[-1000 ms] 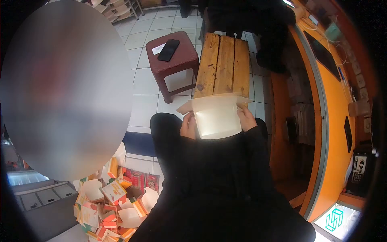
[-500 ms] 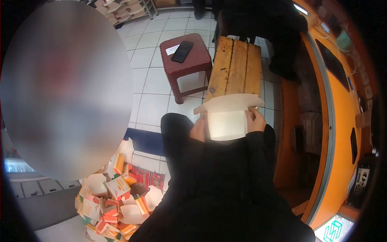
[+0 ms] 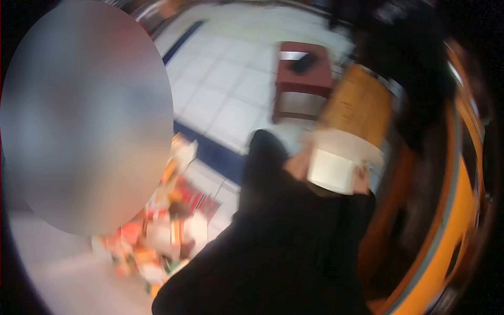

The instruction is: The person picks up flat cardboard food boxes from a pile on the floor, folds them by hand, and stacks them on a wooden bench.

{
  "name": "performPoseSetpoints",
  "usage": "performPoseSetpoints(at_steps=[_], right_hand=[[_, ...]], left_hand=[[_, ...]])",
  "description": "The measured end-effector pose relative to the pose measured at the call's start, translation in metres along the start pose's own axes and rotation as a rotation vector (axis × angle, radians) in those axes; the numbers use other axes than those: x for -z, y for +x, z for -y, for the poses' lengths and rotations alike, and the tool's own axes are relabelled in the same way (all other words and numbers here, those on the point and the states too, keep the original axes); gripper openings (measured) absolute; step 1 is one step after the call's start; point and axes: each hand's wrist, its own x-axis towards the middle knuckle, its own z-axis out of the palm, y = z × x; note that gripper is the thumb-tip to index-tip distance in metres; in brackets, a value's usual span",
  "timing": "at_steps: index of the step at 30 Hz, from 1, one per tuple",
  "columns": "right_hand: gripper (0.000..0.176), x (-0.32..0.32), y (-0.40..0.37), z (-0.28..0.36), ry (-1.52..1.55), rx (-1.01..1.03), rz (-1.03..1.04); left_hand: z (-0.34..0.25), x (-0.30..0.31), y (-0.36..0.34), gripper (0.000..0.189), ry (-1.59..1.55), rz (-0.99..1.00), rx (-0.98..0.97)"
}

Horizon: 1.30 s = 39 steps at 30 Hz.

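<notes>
A white cardboard food box (image 3: 331,170) with its lid flap standing up is held over my lap, at the near end of the wooden bench. My left hand (image 3: 299,164) grips its left side, the fingers partly hidden behind the card. On the right side, my right hand (image 3: 361,178) is closed around the box wall. Motion blur softens both hands and the box edges.
Beyond the box lies the wooden bench (image 3: 362,102). A dark red stool (image 3: 304,81) beside it carries a phone (image 3: 303,63) and a white paper. Several folded printed boxes (image 3: 157,236) lie heaped at lower left. An orange counter (image 3: 446,236) runs along the right.
The view has swung left, so the bench, stool and box appear further right and tilted. Both hands still hold the box.
</notes>
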Motion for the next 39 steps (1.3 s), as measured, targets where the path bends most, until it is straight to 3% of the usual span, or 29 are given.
performPoseSetpoints(at_steps=[1,2,4,6,7,9,10,11,12,13,14,15,16,17,20,21,25,27,29,30,31,32,33,34,36,37,39], right_hand=[[0.029,0.006,0.0,0.019,0.069,-0.099,0.097],[0.037,0.013,0.003,0.024,-0.13,-0.097,0.131],[0.056,0.03,0.0,0.017,0.031,0.026,0.124],[0.059,0.036,-0.036,0.053,-0.002,-0.14,-0.028],[0.062,0.042,-0.047,0.059,-0.022,-0.165,-0.089],[0.061,0.052,-0.054,0.057,-0.04,-0.217,-0.142],[0.061,0.054,-0.054,0.057,-0.054,-0.216,-0.126],[0.06,0.054,-0.057,0.056,0.025,-0.313,-0.19],[0.059,0.054,-0.062,0.054,0.11,-0.407,-0.254],[0.056,0.059,-0.064,0.051,0.143,-0.439,-0.252],[0.056,0.09,-0.039,0.013,0.195,-0.447,-0.229],[0.056,0.091,-0.045,0.016,0.212,-0.453,-0.246],[0.056,0.092,-0.051,0.018,0.23,-0.458,-0.264],[0.055,0.061,-0.075,0.065,0.22,-0.457,-0.315],[0.053,0.15,-0.023,-0.001,0.135,-0.45,-0.254],[0.057,0.169,-0.008,0.001,0.049,-0.642,-0.261],[0.053,0.093,-0.072,0.071,0.12,-0.453,-0.34],[0.052,0.091,-0.078,0.074,0.078,-0.469,-0.353],[0.05,0.092,-0.076,0.08,0.054,-0.469,-0.325],[0.049,0.095,-0.074,0.082,0.047,-0.463,-0.317],[0.049,0.101,-0.071,0.089,0.036,-0.446,-0.323],[0.048,0.108,-0.072,0.086,0.024,-0.407,-0.266],[0.047,0.113,-0.072,0.08,0.0,-0.361,-0.22],[0.045,0.091,-0.086,0.099,0.065,-0.304,-0.318],[0.035,0.058,-0.108,0.131,0.001,-0.176,-0.416],[0.031,0.05,-0.116,0.14,-0.057,-0.067,-0.39],[0.032,0.017,-0.132,0.172,-0.104,0.02,-0.243]], left_hand=[[-0.085,0.013,-0.001,0.036,-0.103,-0.096,0.11],[-0.096,0.026,-0.005,0.033,-0.012,-0.206,0.116],[-0.106,0.064,-0.019,0.029,0.0,-0.413,0.12],[-0.108,0.105,-0.039,0.025,-0.026,-0.639,0.07],[-0.103,0.132,-0.053,0.024,-0.002,-0.728,0.152],[-0.052,0.195,-0.088,0.021,0.433,-0.911,0.229],[-0.022,0.23,-0.115,0.021,0.446,-0.973,0.23],[0.05,0.267,-0.148,0.021,0.364,-1.092,0.36],[0.061,0.294,-0.183,0.022,0.306,-1.228,0.391],[0.082,0.326,-0.228,0.026,0.587,-1.211,0.603],[0.094,0.349,-0.265,0.026,0.775,-1.166,0.941],[0.106,0.365,-0.302,0.027,0.965,-1.077,1.28],[0.119,0.37,-0.343,0.032,0.896,-1.216,1.344],[0.122,0.368,-0.388,0.036,0.895,-1.116,1.44],[0.116,0.357,-0.492,0.046,1.052,-0.684,1.67],[0.113,0.354,-0.499,0.048,1.148,-0.763,1.708],[0.116,0.393,-0.52,0.048,0.931,-0.233,1.721],[0.15,0.412,-0.558,0.042,0.946,-0.381,1.707],[0.164,0.431,-0.577,0.034,1.086,-0.538,1.352],[0.158,0.457,-0.577,0.025,1.085,-0.43,1.063],[0.176,0.478,-0.583,0.024,1.014,-0.567,1.136],[0.182,0.494,-0.597,0.019,1.009,-0.743,1.079],[0.152,0.494,-0.563,0.016,0.918,-0.952,0.977],[0.124,0.492,-0.53,0.013,0.77,-1.131,0.844],[0.048,0.469,-0.441,0.014,0.523,-1.295,0.604],[0.01,0.451,-0.397,0.017,0.438,-1.299,0.496],[-0.057,0.394,-0.318,0.039,0.763,-1.039,0.352]])
